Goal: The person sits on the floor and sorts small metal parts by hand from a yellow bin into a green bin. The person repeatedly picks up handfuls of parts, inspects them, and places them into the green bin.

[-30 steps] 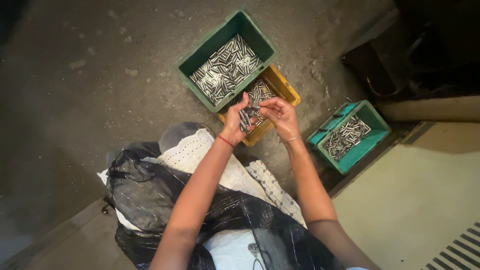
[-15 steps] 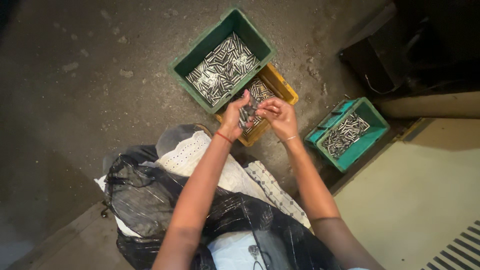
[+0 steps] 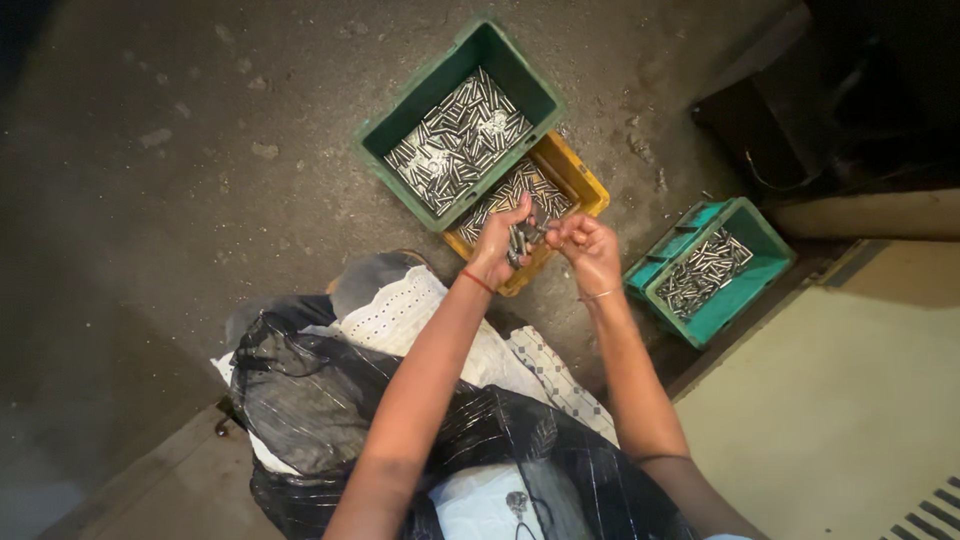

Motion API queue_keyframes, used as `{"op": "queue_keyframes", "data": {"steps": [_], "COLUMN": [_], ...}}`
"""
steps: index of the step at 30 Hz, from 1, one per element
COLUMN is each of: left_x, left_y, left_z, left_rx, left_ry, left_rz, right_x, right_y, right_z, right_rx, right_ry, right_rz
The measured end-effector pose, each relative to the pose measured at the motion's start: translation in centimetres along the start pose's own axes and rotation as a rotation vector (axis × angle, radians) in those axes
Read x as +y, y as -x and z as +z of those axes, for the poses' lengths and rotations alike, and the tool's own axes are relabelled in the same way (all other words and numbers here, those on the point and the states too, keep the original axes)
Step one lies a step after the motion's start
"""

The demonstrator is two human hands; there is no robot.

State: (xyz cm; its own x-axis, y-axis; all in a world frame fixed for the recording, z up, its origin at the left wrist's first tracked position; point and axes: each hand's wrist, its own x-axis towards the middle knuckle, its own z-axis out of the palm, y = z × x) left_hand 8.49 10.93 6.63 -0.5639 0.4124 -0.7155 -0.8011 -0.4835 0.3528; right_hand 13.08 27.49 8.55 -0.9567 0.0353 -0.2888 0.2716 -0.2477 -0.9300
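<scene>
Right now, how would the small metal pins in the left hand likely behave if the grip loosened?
The metal pins look smooth and cylindrical, so probably slippery and apt to roll. Held as a bunch in the left hand, they would likely scatter.

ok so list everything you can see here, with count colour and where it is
dark green plastic crate: one, green, top centre on the floor, filled with small silver metal pins
yellow plastic crate: one, yellow, directly against the green one, also holding pins, under the hands
teal plastic crate: one, teal, to the right by the ledge, partly filled with pins
black plastic sheet: one, black, over the lap, bottom centre
white patterned cloth: one, white, between the sheet and the crates
concrete floor: grey, dusty, left and top
pale raised platform: one, beige, bottom right
left hand: red thread at the wrist, holding a bunch of pins over the yellow crate
right hand: thin bangle, fingers at the bunch
</scene>
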Motion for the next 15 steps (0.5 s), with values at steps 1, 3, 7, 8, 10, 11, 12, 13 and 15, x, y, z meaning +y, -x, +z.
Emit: {"op": "queue_keyframes", "data": {"steps": [1,3,7,8,10,11,12,13,15], "left_x": [0.2,0.5,1.4,1.5,1.4,1.3,1.3,1.3,1.0], "left_y": [-0.1,-0.2,-0.3,-0.3,-0.4,-0.6,-0.8,-1.1,-1.4], "left_z": [-0.1,-0.4,-1.1,-1.3,-1.3,-1.3,-1.2,-1.2,-1.2], "left_rx": [-0.024,-0.074,-0.104,-0.109,-0.091,-0.07,-0.055,-0.058,-0.061], "left_ry": [0.03,0.095,0.1,0.107,0.11,0.107,0.098,0.073,0.029], "left_rz": [0.031,0.086,-0.034,-0.037,-0.033,-0.027,-0.014,0.01,0.051], "right_x": [-0.2,-0.5,-0.9,-0.7,0.5,1.2,1.9,2.5,3.3], "right_y": [0.2,1.3,1.2,0.9,0.2,-0.3,-1.1,-2.0,-2.9], "right_z": [0.8,3.0,5.0,4.8,3.7,2.8,1.8,1.0,-0.2], "right_rx": [0.041,0.122,0.167,0.156,0.11,0.076,0.048,-0.023,-0.169], "right_ry": [0.16,0.485,0.989,1.069,1.13,1.114,1.097,0.747,0.046], "right_rz": [-0.144,-0.427,-0.642,-0.728,-0.786,-0.76,-0.744,-0.491,0.018]}}
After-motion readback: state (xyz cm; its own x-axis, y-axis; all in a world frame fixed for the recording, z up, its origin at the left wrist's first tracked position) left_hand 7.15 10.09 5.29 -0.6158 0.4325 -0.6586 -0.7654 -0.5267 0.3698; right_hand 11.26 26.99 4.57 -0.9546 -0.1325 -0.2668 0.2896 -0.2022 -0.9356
